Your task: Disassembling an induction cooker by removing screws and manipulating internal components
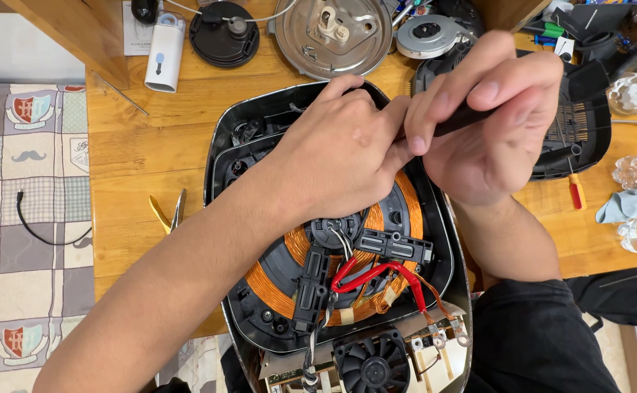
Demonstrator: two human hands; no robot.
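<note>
An opened black appliance housing (224, 156) lies on the wooden table. Inside it I see a round copper coil (289, 291), red wires (376, 275), a black bracket (395, 246) and a small fan (373, 364). My left hand (340, 149) rests flat on the upper part of the coil plate. My right hand (489, 116) is closed around a black tool handle (453, 124), held right beside the left hand's fingers. The tool's tip is hidden behind my hands.
A round metal plate (333, 33), a black disc part (224, 35), a white device (164, 52) and a grey round part (429, 35) lie at the table's far side. A black grille piece (580, 124), a red screwdriver (575, 191), yellow-handled pliers (169, 215) and a blue cloth (631, 204) lie around.
</note>
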